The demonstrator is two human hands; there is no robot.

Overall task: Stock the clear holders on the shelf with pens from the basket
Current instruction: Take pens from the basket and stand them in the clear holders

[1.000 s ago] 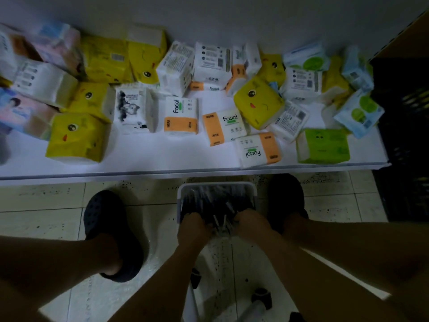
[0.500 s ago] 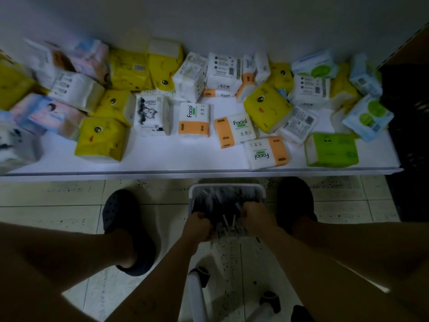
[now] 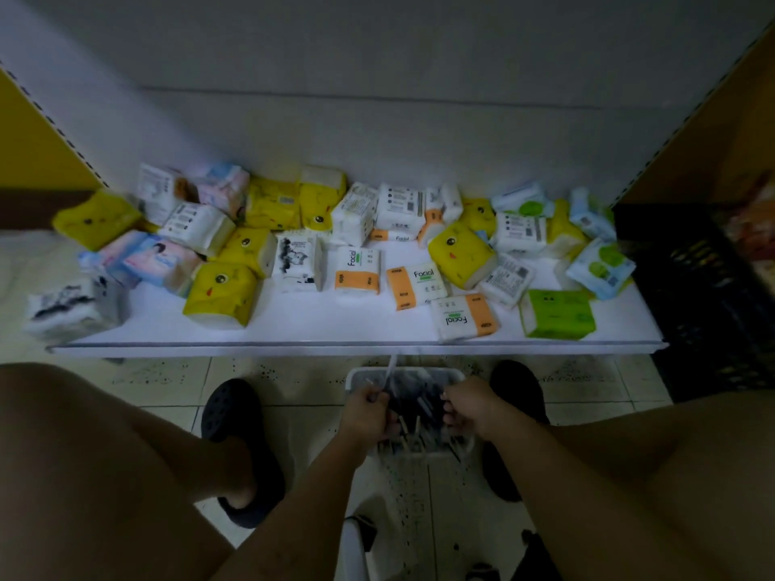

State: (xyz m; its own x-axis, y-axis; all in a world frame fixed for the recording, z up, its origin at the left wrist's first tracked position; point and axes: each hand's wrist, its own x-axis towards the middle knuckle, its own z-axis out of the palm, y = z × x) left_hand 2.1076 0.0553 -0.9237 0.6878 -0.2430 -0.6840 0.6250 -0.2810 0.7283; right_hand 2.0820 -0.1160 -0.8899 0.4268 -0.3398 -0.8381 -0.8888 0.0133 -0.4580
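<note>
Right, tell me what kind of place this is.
Probably a shop aisle: a white display shelf loaded with tissue packs, slotted uprights beside it, a basket of pens on the floor.

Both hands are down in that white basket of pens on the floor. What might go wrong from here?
The left hand grips a pale pen that sticks up past the basket rim; it might slip onto the tiled floor.
Tissue packs crowd the shelf and no clear holder shows, so pens may find no place.
One Facial pack sits at the shelf's front edge above the basket; a rising hand might knock it off.
</note>
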